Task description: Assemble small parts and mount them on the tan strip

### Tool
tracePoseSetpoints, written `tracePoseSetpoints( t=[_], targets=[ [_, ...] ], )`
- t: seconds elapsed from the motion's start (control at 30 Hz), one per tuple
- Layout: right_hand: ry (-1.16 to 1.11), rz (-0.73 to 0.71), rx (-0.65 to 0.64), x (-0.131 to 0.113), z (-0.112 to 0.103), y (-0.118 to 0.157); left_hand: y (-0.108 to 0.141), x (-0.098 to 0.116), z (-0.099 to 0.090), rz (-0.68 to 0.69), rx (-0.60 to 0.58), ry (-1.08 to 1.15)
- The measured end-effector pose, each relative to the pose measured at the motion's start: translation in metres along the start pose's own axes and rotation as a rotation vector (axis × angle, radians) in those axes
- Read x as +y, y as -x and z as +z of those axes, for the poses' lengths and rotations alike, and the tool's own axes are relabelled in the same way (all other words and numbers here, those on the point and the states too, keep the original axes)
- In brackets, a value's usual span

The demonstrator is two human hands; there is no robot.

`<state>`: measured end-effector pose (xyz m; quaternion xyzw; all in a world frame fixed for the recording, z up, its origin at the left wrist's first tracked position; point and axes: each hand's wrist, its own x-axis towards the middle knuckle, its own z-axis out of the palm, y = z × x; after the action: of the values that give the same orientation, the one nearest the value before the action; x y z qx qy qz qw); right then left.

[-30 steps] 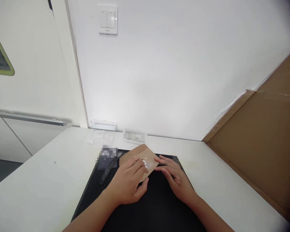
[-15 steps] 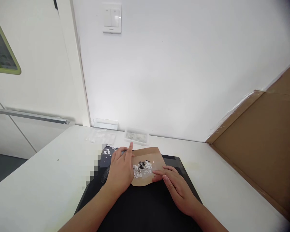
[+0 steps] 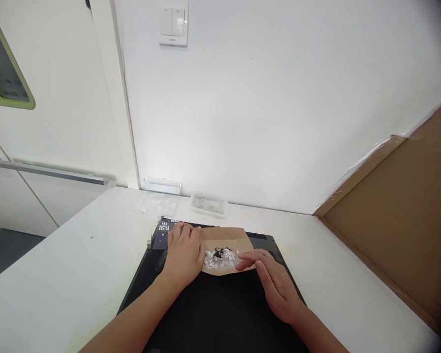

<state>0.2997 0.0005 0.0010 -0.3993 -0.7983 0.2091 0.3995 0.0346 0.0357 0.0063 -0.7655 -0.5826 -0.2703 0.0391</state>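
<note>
A sheet of brown paper (image 3: 226, 235) lies on the black mat (image 3: 224, 314), its edges bent unevenly. On it is a small heap of white chips (image 3: 215, 260) with a tangled black strip (image 3: 218, 253) among them. My left hand (image 3: 183, 252) is closed at the paper's left edge, fingers bent and thumb along the edge; its fingertips are partly hidden. My right hand (image 3: 270, 277) is open over the paper's right side, fingers stretched towards the chips. Whether those fingertips touch the paper or chips, I cannot tell.
Behind the mat, a clear tray of pale pieces (image 3: 208, 205) stands near the wall. Clear plastic bags (image 3: 156, 203) and a transparent holder (image 3: 162, 185) are left of it. White pieces (image 3: 164, 226) lie at the mat's far-left corner. A cardboard panel (image 3: 397, 211) borders the right.
My left fingers have bent down from a raised, stretched pose. My right hand has shifted slightly right, away from the chips. The paper's near edge appears farther back.
</note>
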Motion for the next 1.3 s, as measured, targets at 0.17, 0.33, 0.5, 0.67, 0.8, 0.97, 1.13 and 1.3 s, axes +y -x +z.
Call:
tracePoseSetpoints(
  t=[0.17,0.33,0.5,0.67,0.8,0.97,1.13,1.3],
  targets=[
    [-0.005,0.221,0.267,0.009,0.0,-0.003,0.001,0.0,0.0,0.015,-0.041,0.011],
    [0.078,0.24,0.325,0.021,-0.005,-0.005,0.002,0.002,0.001,0.024,-0.058,0.017],
    [0.155,0.231,0.426,0.03,-0.006,-0.004,0.002,0.003,0.001,0.03,-0.091,0.068],
    [0.268,0.281,0.469,0.026,-0.007,-0.004,0.002,0.001,0.001,0.026,-0.134,0.12],
    [0.359,0.363,0.423,0.022,-0.011,-0.004,0.001,-0.001,0.003,0.026,-0.144,0.123],
    [0.391,0.389,0.407,0.029,-0.013,-0.003,0.001,-0.002,0.005,0.022,-0.14,0.123],
    [0.483,0.318,0.453,0.027,-0.009,-0.01,0.0,-0.002,0.005,0.024,-0.131,0.129],
    [0.635,0.191,0.321,0.014,-0.018,-0.051,0.0,0.001,0.002,0.017,-0.096,0.135]
  ],
)
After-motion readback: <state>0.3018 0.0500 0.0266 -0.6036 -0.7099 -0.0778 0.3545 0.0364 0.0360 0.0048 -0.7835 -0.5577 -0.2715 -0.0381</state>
